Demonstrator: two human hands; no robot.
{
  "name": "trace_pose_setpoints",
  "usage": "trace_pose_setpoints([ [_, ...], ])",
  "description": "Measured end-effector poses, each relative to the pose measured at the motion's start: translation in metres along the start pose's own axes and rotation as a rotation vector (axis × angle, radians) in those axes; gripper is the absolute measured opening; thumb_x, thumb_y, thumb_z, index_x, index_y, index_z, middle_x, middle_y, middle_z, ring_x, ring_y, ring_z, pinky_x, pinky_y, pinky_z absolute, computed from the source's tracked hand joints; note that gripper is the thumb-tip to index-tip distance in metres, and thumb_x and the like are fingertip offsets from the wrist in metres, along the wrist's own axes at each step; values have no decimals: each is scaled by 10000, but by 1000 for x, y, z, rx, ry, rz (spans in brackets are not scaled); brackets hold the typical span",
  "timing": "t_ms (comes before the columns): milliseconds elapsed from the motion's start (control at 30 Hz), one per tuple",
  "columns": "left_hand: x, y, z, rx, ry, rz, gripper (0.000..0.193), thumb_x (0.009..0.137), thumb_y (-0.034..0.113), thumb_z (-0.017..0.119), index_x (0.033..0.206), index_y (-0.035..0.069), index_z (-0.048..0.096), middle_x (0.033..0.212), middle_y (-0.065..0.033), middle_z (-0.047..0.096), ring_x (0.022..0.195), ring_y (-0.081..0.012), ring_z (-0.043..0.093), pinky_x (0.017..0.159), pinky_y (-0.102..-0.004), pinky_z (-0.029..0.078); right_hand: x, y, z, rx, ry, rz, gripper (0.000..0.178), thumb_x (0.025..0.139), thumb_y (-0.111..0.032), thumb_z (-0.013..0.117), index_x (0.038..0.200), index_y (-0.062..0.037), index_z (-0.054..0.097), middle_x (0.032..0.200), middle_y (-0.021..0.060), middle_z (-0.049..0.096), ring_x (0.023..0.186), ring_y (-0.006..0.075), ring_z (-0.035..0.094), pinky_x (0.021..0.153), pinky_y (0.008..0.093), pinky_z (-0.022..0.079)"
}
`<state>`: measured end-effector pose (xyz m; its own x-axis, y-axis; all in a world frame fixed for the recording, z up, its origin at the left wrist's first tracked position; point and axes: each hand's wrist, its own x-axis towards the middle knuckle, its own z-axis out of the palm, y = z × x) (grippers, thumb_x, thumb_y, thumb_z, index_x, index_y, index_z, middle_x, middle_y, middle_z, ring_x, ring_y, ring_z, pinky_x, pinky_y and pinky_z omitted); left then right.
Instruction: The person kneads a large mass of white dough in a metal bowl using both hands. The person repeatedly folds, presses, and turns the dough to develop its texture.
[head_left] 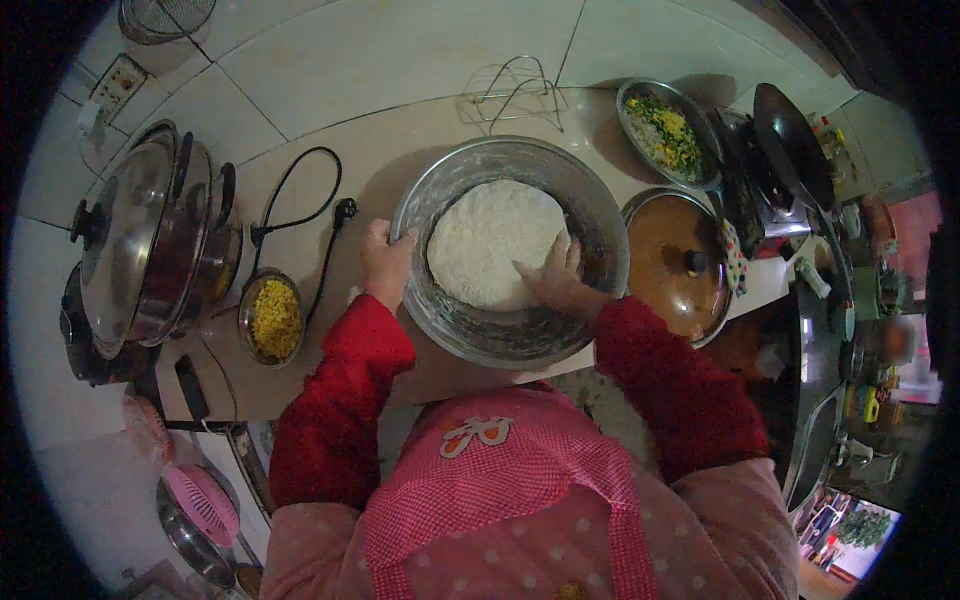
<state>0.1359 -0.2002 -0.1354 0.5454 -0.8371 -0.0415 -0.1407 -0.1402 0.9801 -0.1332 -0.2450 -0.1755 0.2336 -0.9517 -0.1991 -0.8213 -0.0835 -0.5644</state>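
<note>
A large round of pale dough [495, 245] lies in a wide metal basin [480, 345], whose inner wall is smeared with flour. The basin's left rim is in the grasp of my left hand [388, 258], thumb at the edge and part of the fingers hidden. On the dough's right side rests my right hand [563, 280], fingers spread and touching its surface, the wrist just over the rim. Nothing is held in that right hand.
Left of the basin stand a bowl of yellow food [274, 318], a black cable [325, 225] and a big lidded steamer pot [125, 265]. To the right are a lidded pan [675, 255], a bowl of chopped greens [665, 135] and a wok [790, 140]. A wire rack [520, 90] stands behind.
</note>
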Motion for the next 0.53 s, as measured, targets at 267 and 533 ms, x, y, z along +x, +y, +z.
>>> trace_pose_setpoints([
  [267,12,-24,-6,202,36,113,261,779,147,712,845,-8,513,748,-69,552,690,-150,514,645,-315,433,33,-23,-18,-622,-640,-46,903,808,-649,498,1432,-45,249,1397,367,226,1305,505,232,1039,568,265],
  [533,-3,1,4,273,99,131,256,805,196,706,886,22,536,751,-79,604,665,-161,548,636,-317,454,1,-68,-9,-556,-74,-986,672,866,-575,462,1410,-192,367,1492,154,256,1393,379,165,1095,581,161],
])
